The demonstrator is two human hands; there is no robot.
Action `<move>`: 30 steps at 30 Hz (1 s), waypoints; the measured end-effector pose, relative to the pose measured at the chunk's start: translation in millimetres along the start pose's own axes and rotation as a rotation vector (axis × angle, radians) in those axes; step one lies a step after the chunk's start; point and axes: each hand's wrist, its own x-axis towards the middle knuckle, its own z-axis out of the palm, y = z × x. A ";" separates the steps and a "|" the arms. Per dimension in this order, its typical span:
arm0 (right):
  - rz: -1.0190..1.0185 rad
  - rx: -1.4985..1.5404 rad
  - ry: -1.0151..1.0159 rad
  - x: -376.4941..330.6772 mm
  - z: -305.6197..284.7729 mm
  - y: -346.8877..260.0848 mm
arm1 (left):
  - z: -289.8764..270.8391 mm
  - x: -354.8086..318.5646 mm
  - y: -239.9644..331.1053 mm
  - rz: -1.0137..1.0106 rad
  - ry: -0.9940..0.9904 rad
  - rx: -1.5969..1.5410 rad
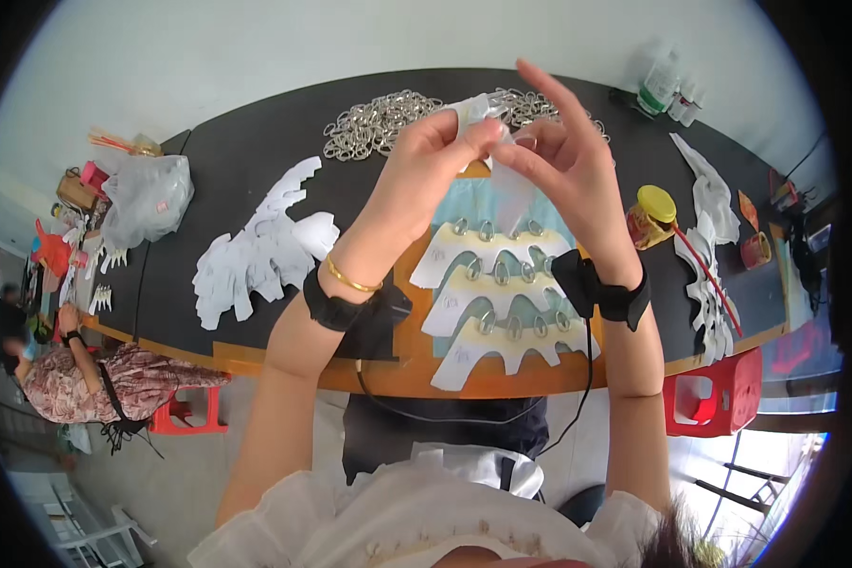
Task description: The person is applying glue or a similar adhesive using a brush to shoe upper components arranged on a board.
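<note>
My left hand (pixel 434 156) pinches a small white piece (pixel 475 112) between thumb and fingers, above the far part of the work area. Close against it, my right hand (pixel 568 161) has its thumb pressed to its fingers and its index finger raised. A translucent whitish strip (pixel 513 197) hangs below the right hand's grip; fingers partly hide where it is held. Beneath lie white scalloped cut-outs (pixel 488 301) in three rows on a pale blue sheet (pixel 459 197), with oval metal rings (pixel 516 328) along their upper edges. Behind my hands is a heap of metal rings (pixel 379 123).
White cut-outs (pixel 256 256) are piled on the left, near a plastic bag (pixel 151 201). On the right stand a yellow-lidded jar (pixel 651 216), a red stick (pixel 710 279) across more cut-outs, and bottles (pixel 661 87). A black cable (pixel 445 417) hangs between my wristbands. Another person (pixel 85 379) sits far left.
</note>
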 end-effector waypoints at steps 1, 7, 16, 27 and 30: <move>0.005 0.062 0.002 -0.6 -0.6 0.5 | 3.7 -0.8 -0.1 0.034 0.015 0.032; -0.051 0.243 0.071 6.0 1.5 1.5 | 6.3 -2.3 1.0 0.141 0.149 0.011; -0.080 0.308 0.216 -35.1 -4.1 -26.7 | 31.2 -36.8 30.5 0.188 0.213 0.017; 0.212 0.070 0.284 -165.4 -52.6 8.3 | 10.6 -151.6 42.0 0.071 0.232 -0.011; 0.195 -0.019 0.400 -164.7 -83.0 42.2 | -16.9 -181.2 -1.6 -0.021 0.306 -0.038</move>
